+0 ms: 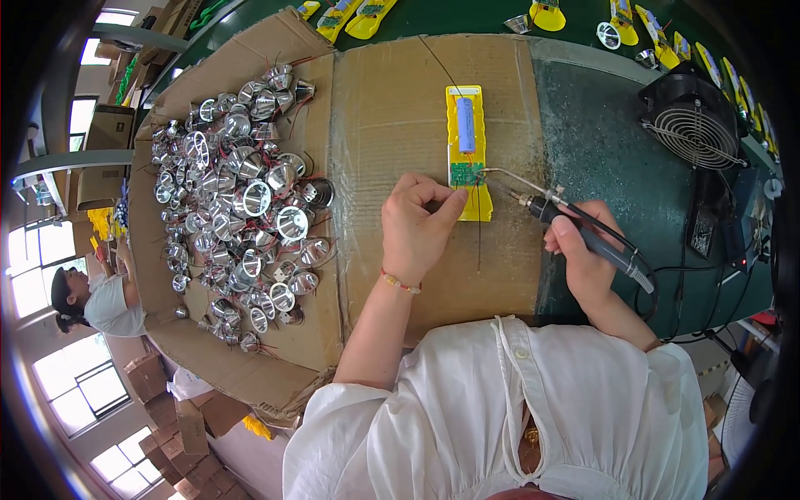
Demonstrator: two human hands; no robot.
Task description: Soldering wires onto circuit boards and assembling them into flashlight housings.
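Observation:
A yellow plastic housing (477,208) lies lengthwise on the cardboard mat in front of me. A blue cylindrical battery (466,125) and a small green circuit board (462,173) sit in it. My left hand (414,221) is at the housing's lower left side, thumb and forefinger pinched close to the board; what they hold is too small or hidden to tell. My right hand (590,254) grips a soldering iron (602,247) with a thin curved metal feed tube. The tube's end reaches the right edge of the board, where the iron's tip is hard to make out.
At left, a cut-open cardboard box (237,379) holds many silvery reflector cups (254,198) with thin wires. A black fan (692,125) stands at the right. More yellow housings (371,17) line the far edge. Cables (679,287) lie right. Another person (112,304) works far left.

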